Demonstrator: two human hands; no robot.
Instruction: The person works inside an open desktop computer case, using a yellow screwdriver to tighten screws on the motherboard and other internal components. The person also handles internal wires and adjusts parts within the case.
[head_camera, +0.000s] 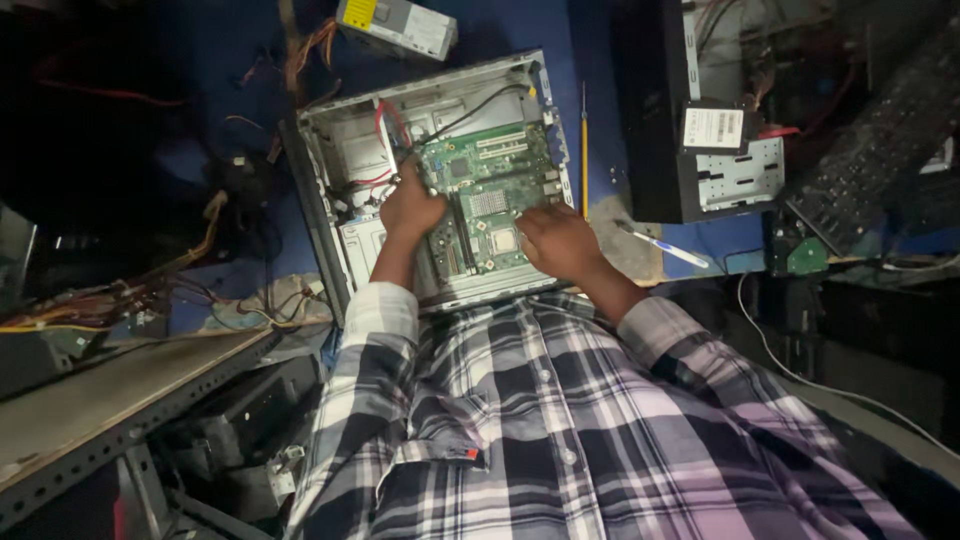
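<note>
While both hands press flat on the green circuit board (490, 195), neither grips anything: the left hand (410, 208) lies with fingers spread loosely over the board's left edge, next to the red cables (385, 130), and the right hand (555, 238) rests palm down, fingers nearly straight, on the board's lower right corner beside the square processor socket (503, 238). My worry is that bare fingers on exposed parts could bend socket pins or pass a static charge (nothing shows on either wrist by way of a grounding strap), and a shove against the cables could snag or loosen a plug. Flexing the board under two palms could also crack a joint. It looks green, densely populated, with long slots near its top and a silvery finned block at its middle. It sits inside the open grey computer case (330, 190), which lies on its side on the blue bench, near the front edge. A yellow-handled screwdriver (584, 150) lies just right of the case.
</note>
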